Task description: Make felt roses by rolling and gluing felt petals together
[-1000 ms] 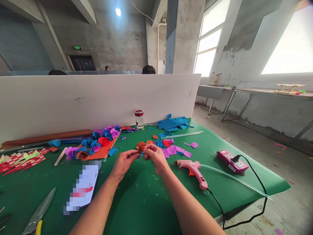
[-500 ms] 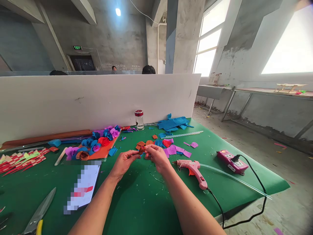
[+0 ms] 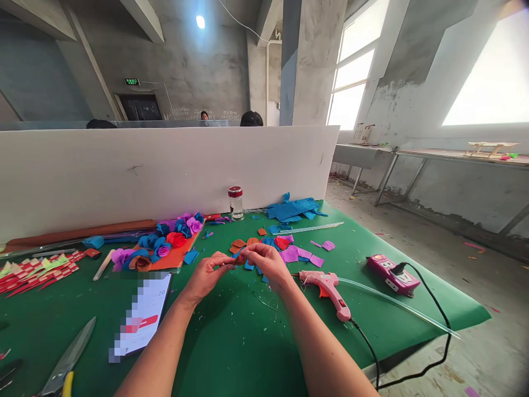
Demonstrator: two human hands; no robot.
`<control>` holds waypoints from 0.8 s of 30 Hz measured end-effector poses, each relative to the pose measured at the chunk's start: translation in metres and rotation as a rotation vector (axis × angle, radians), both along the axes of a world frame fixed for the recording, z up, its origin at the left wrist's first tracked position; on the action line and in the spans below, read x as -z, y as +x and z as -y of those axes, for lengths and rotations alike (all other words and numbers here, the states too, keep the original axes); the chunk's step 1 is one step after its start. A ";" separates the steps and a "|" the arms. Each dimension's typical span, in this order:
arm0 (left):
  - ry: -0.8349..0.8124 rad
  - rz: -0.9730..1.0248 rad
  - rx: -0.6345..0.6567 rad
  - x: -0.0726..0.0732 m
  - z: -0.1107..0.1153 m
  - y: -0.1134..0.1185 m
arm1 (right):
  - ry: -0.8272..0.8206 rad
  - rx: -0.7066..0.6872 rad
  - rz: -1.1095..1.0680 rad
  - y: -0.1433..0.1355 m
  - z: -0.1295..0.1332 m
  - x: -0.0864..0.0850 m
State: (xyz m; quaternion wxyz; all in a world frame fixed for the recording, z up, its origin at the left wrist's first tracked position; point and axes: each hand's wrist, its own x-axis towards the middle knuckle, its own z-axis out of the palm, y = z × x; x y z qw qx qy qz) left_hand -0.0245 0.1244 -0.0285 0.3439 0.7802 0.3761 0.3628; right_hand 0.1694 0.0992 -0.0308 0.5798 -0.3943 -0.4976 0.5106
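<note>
Fingertips together, my left hand and my right hand pinch a small brownish-red paper flower between them above the table. Fingers cover most of it, so its shape is only partly visible. Just behind it lie cut paper petals in orange, blue, red and purple. A pink hot glue gun with a long clear glue stick rests close to my right hand. Left of my hands, finished paper roses in blue, purple, red and brown sit on an orange sheet.
On the green table are a phone, scissors, a red-lidded glass jar, blue crepe paper and a magenta power strip with a black cord. A white board stands along the back, with people's heads beyond it.
The paper flower has turned and sunk slightly in my fingers, with less of it showing. My right hand has shifted a little; my left hand stays nearly in place.
</note>
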 end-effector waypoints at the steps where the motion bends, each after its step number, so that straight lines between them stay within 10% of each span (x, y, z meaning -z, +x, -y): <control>1: 0.002 -0.003 0.002 0.000 0.000 -0.001 | 0.016 -0.023 0.012 0.002 0.001 -0.002; 24: -0.128 0.034 0.011 -0.007 0.008 0.001 | 0.041 -0.226 -0.123 0.001 0.003 0.000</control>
